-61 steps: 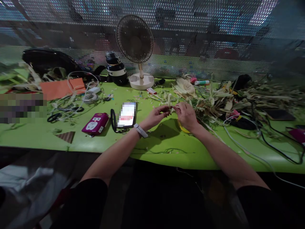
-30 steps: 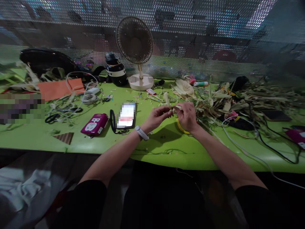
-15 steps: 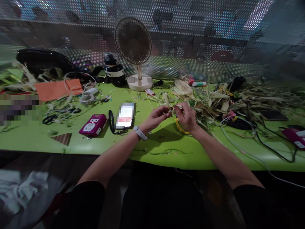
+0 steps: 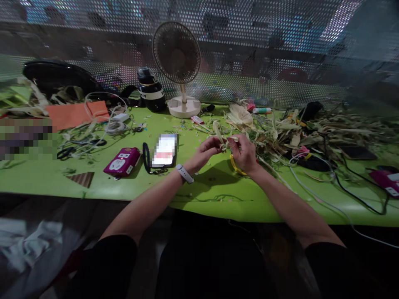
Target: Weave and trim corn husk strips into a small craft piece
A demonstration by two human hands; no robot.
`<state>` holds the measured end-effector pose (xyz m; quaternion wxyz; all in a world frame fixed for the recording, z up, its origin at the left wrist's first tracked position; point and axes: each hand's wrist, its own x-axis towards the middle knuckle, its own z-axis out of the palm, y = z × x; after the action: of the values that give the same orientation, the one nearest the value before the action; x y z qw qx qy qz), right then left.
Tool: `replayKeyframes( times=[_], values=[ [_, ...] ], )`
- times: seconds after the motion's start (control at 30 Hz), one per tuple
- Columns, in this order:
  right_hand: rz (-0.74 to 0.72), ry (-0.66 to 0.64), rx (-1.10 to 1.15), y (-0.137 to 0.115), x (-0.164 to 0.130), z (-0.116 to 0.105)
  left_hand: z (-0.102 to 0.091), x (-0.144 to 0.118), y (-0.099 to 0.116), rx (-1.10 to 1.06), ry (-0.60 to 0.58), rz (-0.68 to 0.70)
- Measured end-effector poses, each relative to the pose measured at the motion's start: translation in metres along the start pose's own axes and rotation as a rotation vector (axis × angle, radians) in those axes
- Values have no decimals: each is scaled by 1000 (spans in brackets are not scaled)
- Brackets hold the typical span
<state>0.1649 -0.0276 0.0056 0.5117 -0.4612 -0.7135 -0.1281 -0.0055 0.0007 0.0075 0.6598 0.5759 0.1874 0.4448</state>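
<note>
Between my two hands is a small bundle of pale corn husk, with one strip sticking up. My left hand, with a white band on its wrist, pinches the bundle from the left. My right hand closes its thumb and fingers on the husk from the right. Both hands are held over the green table, fingertips almost meeting. Partly behind my right hand lies a yellow-handled tool; its kind is hidden. Loose dried husks are heaped just to the right of my hands.
A phone and a purple power strip lie left of my hands. Behind stand a small fan and a black bottle. Scissors and an orange sheet are at the far left. Cables run along the right.
My fingers have shifted very slightly around the corn husk, both hands still holding it. The view has tilted a little; the things on the table stay in place.
</note>
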Motion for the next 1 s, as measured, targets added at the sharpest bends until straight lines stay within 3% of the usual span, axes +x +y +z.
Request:
replayKeyframes(
  times=[0.13,0.27,0.43,0.7,0.83,1.0],
  values=[
    [-28,-11,-29,0,0,1,5,0,-3,-38,-16,-67],
    [-5,-49,10,-2,-2,3,9,1,-5,-56,1,-49],
    [96,-52,64,-4,-4,4,6,3,-6,-52,70,-3],
    [172,-104,114,-1,-5,5,0,4,-7,-63,88,-50],
    [95,-102,60,-2,-3,2,-2,5,-9,-116,125,-72],
    [-151,2,-79,-1,1,-3,-2,5,-5,-203,147,-142]
  ],
)
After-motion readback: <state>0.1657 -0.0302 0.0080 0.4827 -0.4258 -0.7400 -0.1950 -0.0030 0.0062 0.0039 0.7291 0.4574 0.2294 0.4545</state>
